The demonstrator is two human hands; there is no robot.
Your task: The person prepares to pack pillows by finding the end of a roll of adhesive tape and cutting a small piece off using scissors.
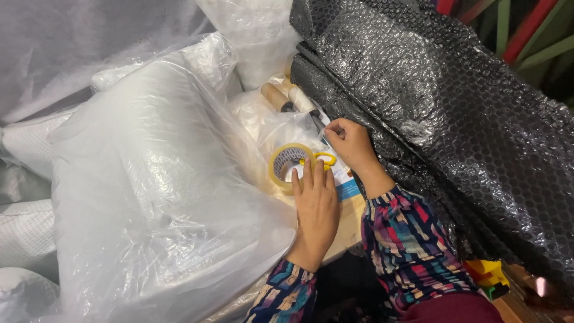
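My left hand (315, 212) lies flat on a wooden surface (347, 224), fingertips touching a roll of yellowish tape (286, 167). Yellow-handled scissors (323, 159) lie just behind the roll. My right hand (350, 143) is raised beside the scissors, its thumb and fingers pinched together on what looks like a thin clear strip; I cannot tell exactly what it is. Both sleeves carry a multicoloured pattern.
A large white item in a clear plastic bag (149, 191) fills the left. Black bubble wrap (454, 113) is draped along the right. Two rolled tubes (281, 98) lie behind the tape. A yellow and green object (487, 275) sits at bottom right.
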